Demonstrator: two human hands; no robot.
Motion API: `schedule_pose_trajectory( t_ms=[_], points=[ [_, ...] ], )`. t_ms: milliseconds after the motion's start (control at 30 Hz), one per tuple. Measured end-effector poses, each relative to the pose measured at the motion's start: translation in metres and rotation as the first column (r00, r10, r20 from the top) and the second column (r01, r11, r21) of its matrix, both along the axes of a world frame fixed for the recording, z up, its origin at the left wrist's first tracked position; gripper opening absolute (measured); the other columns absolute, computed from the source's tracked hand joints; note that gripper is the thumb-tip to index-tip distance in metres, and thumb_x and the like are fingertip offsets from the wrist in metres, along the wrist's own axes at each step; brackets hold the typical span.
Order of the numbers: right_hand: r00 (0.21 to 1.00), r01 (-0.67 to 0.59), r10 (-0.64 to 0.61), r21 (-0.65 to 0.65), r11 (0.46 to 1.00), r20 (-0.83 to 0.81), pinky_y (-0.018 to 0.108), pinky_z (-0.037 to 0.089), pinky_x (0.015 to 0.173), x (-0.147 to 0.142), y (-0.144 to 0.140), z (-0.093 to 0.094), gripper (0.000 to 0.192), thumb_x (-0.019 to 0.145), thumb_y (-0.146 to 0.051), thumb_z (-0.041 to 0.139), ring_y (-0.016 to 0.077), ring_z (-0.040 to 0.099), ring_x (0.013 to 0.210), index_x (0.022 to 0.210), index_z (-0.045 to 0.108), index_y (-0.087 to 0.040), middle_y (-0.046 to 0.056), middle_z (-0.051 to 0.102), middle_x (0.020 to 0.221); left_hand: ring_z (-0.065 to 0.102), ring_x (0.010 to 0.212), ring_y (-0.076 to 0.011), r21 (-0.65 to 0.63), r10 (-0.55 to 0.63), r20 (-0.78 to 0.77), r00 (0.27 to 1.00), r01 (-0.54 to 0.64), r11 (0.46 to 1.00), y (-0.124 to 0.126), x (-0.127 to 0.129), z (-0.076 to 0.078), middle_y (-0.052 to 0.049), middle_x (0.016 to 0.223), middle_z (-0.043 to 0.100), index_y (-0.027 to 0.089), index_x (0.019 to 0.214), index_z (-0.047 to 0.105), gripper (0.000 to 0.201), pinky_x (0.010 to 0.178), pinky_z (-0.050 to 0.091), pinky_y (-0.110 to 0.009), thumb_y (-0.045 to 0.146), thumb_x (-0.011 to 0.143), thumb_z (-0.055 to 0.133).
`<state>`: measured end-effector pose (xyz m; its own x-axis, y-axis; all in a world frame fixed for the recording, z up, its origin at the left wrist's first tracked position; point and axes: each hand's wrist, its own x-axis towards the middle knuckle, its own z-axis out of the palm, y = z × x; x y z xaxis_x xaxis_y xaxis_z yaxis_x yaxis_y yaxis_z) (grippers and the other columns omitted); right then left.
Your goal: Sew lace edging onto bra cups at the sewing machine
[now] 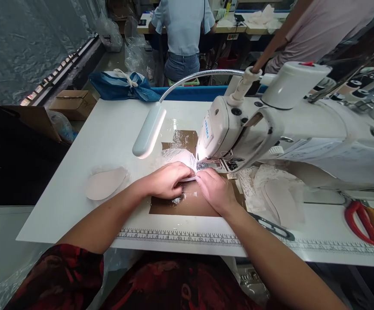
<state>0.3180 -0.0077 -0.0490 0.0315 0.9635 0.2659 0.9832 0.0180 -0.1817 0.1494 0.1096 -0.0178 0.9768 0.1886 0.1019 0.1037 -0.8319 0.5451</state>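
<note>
A printed ruler [180, 237] runs along the near edge of the white surface [109, 137]. Past it, the left hand [165, 181] and right hand [215, 189] press flat, fingers together, on white lace fabric [180, 157] at the needle of a sewing machine [238, 129], under a lamp [148, 130]

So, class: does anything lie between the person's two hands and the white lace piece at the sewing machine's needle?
Nothing visible: the left hand and right hand rest directly on the white lace piece beside the sewing machine.
</note>
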Motion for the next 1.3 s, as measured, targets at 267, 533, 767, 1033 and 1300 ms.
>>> schedule_pose_trajectory(
  t_ms=[267, 533, 767, 1033, 1300],
  points=[
    [0.995, -0.033, 0.036, 0.035, 0.999, -0.090, 0.023, 0.037, 0.056, 0.003, 0.000, -0.002, 0.026, 0.095, -0.034, 0.048, 0.0114, 0.060, 0.068, 0.096, 0.071, -0.021, 0.003, 0.070, 0.095, 0.062, 0.094, -0.0181, 0.038, 0.042, 0.139, 0.989, -0.047, 0.998, 0.007, 0.005, -0.018, -0.006, 0.098, 0.070, 0.017, 0.093, 0.066, 0.024, 0.085, 0.048, -0.030, 0.029, 0.096, 0.045],
    [0.988, -0.155, 0.157, 0.087, 0.984, -0.011, 0.023, 0.036, 0.058, 0.007, -0.008, -0.002, 0.029, 0.096, -0.028, 0.046, 0.0113, 0.058, 0.068, 0.091, 0.073, -0.021, 0.002, 0.069, 0.083, 0.061, 0.098, -0.0209, 0.260, -0.084, 0.086, 0.993, 0.059, 0.964, 0.010, -0.002, -0.014, -0.009, 0.102, 0.070, 0.015, 0.097, 0.066, 0.032, 0.086, 0.047, -0.033, 0.036, 0.098, 0.041],
    [0.957, -0.289, 0.282, 0.114, 0.951, 0.075, 0.025, 0.036, 0.059, 0.013, -0.016, 0.000, 0.028, 0.090, -0.015, 0.045, 0.0135, 0.055, 0.068, 0.095, 0.073, -0.020, 0.003, 0.066, 0.077, 0.058, 0.095, -0.0222, 0.414, -0.131, 0.059, 0.990, 0.095, 0.905, 0.004, -0.001, -0.015, -0.010, 0.119, 0.064, 0.017, 0.109, 0.066, 0.032, 0.082, 0.047, -0.035, 0.034, 0.097, 0.041],
    [0.988, -0.156, 0.154, 0.099, 0.983, 0.031, 0.026, 0.037, 0.058, 0.014, -0.016, -0.001, 0.034, 0.084, -0.010, 0.048, 0.0134, 0.058, 0.068, 0.108, 0.070, -0.019, 0.003, 0.071, 0.090, 0.058, 0.100, -0.0218, 0.279, -0.056, 0.116, 0.992, 0.022, 0.960, 0.001, 0.000, -0.018, -0.010, 0.116, 0.066, 0.015, 0.114, 0.063, 0.033, 0.086, 0.049, -0.033, 0.033, 0.097, 0.042],
    [0.996, -0.080, 0.083, 0.096, 0.992, -0.028, 0.024, 0.042, 0.066, 0.016, -0.016, -0.004, 0.031, 0.088, -0.013, 0.046, 0.0147, 0.060, 0.078, 0.104, 0.071, -0.020, 0.004, 0.070, 0.088, 0.058, 0.075, -0.0166, 0.157, 0.256, 0.072, 0.964, -0.265, 0.952, -0.005, 0.011, -0.019, -0.005, 0.082, 0.063, 0.016, 0.081, 0.065, 0.025, 0.066, 0.045, -0.027, 0.032, 0.094, 0.049]
  ],
)
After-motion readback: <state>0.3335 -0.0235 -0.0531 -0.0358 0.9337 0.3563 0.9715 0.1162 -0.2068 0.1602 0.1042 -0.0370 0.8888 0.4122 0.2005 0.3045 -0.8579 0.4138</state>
